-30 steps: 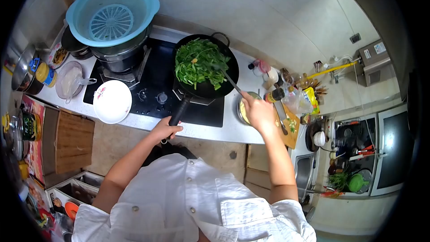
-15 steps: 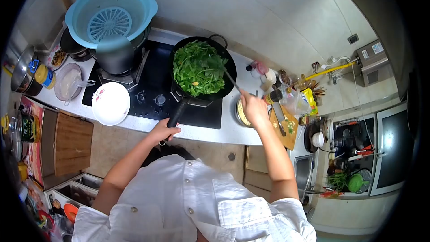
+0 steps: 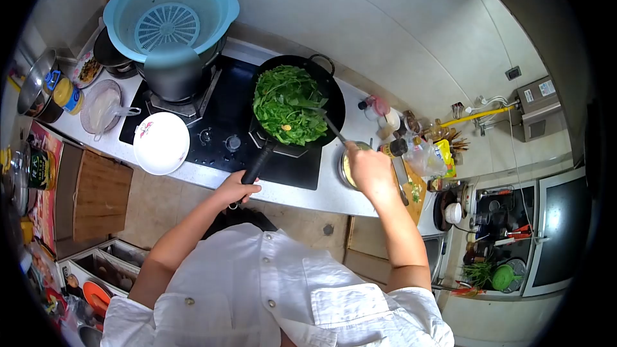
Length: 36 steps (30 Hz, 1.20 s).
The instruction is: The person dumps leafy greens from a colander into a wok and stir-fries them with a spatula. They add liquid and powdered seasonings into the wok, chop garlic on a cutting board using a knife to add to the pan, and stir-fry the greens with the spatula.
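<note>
A black wok (image 3: 337,96) sits on the right burner of the stove, heaped with leafy greens (image 3: 283,99). My left hand (image 3: 234,190) is wrapped round the wok's black handle (image 3: 258,164). In my right hand (image 3: 371,170) is a spatula (image 3: 334,128), gripped by its handle and slanting up and left into the wok. Its head touches the right side of the greens and is partly hidden among them. Below my right hand stands a bowl (image 3: 344,170) with yellowish contents, partly covered by the hand.
Left of the wok, a white plate (image 3: 162,148) rests on the counter's front edge. A large blue basin (image 3: 223,16) stands over the left burner. To the right are a cutting board (image 3: 416,204) with chopped bits, a knife, bottles and jars.
The spatula's head has shifted slightly down in the greens, and my right hand has come a little lower. My left hand keeps hold of the handle. The camera view has shifted slightly.
</note>
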Available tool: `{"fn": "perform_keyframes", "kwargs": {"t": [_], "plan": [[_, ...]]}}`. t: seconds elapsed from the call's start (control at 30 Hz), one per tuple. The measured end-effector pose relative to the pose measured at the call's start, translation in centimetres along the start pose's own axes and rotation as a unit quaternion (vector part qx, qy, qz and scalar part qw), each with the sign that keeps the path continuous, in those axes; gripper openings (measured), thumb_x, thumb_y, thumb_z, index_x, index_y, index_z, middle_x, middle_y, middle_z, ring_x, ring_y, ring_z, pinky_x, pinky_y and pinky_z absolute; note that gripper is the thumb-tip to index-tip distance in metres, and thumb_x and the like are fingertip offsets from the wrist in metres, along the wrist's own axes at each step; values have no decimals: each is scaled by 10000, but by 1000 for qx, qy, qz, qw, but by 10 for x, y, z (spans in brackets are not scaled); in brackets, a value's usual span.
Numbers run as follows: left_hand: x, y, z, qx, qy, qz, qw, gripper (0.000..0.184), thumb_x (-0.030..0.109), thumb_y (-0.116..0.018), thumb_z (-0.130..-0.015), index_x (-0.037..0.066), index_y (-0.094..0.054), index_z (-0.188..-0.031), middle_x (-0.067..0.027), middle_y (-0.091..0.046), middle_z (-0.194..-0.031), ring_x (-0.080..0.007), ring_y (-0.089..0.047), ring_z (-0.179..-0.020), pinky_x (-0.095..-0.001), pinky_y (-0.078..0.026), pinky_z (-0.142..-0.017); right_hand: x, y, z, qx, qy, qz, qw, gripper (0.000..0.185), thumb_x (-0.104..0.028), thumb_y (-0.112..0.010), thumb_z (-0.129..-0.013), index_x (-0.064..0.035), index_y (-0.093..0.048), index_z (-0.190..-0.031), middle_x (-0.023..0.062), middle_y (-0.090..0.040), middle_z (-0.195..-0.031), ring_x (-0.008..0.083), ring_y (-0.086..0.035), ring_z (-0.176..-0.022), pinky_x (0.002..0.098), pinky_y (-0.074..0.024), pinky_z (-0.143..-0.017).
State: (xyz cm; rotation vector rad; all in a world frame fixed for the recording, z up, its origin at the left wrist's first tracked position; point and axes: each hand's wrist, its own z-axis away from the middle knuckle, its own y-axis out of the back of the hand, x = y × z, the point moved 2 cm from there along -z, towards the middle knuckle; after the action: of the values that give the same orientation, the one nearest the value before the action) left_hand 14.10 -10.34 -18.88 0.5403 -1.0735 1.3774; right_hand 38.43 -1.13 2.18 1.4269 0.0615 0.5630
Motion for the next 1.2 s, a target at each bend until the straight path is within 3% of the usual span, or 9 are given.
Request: {"fn": "perform_keyframes", "kwargs": {"t": [0.17,0.37,0.5,0.77,0.9,1.0,1.1,1.13,1.2], "plan": [[-4,2,-4,-5,9,4,1000,281,142,-695,-779,17,-522,-963,-3,-505,-612,-93,-474,-435,-243,-358,-418,-14,-61,-47,-32,-5,4,999,327,-217,-474,-909,-109,-602,-1190,180,-663,-766,337,-656,-730,436,-521,-655],[-3,0,-2,-2,14,4,1000,301,136,-697,-776,11,-514,-981,-1,-490,-599,-95,-470,-434,-247,-360,-420,-3,21,-29,47,-8,-37,998,291,-255,-477,-921,-153,-629,-1147,180,-651,-732,334,-646,-719,444,-507,-631],[-1,1,-1,-5,15,14,1000,298,139,-692,-780,0,-525,-984,-3,-498,-628,-96,-465,-435,-246,-357,-420,-17,-83,-46,-19,27,2,999,409,-196,-444,-924,-124,-465,-1326,150,-664,-725,300,-665,-671,433,-520,-604],[0,5,-1,0,22,2,1000,331,148,-696,-781,-10,-528,-1019,-9,-505,-635,-97,-473,-454,-244,-366,-445,67,30,-43,-5,32,0,999,273,-226,-512,-904,-142,-628,-1137,176,-665,-837,303,-656,-749,418,-512,-643],[8,2,6,14,30,-24,999,342,145,-698,-785,-15,-529,-1036,-13,-513,-634,-101,-480,-462,-249,-377,-466,119,64,-128,-196,-37,-113,973,185,-191,-573,-843,-56,-689,-894,135,-654,-658,220,-637,-562,369,-492,-563],[4,3,12,37,29,-27,999,337,136,-717,-774,-1,-533,-1020,-6,-508,-592,-91,-476,-451,-239,-370,-454,147,39,-198,-280,-35,0,959,171,-166,-584,-816,-35,-695,-816,118,-626,-576,193,-601,-495,359,-472,-513],[11,-1,12,64,34,-15,997,323,117,-724,-769,4,-533,-1004,-1,-508,-582,-81,-473,-444,-228,-362,-438,149,8,-234,-226,3,51,973,156,-142,-579,-806,-28,-685,-815,121,-607,-557,203,-583,-501,361,-460,-493],[10,-3,10,69,20,-6,997,296,113,-719,-768,4,-530,-968,-6,-516,-592,-81,-474,-438,-228,-372,-433,158,-24,-245,-138,125,-25,982,183,-181,-578,-822,-21,-667,-812,113,-615,-586,205,-597,-531,359,-478,-517],[12,0,9,67,10,-14,998,291,92,-715,-767,3,-531,-974,-5,-524,-595,-77,-475,-436,-227,-371,-429,158,-38,-239,-103,97,-110,984,190,-189,-572,-828,-20,-656,-804,119,-623,-610,215,-607,-547,362,-483,-538]]}}
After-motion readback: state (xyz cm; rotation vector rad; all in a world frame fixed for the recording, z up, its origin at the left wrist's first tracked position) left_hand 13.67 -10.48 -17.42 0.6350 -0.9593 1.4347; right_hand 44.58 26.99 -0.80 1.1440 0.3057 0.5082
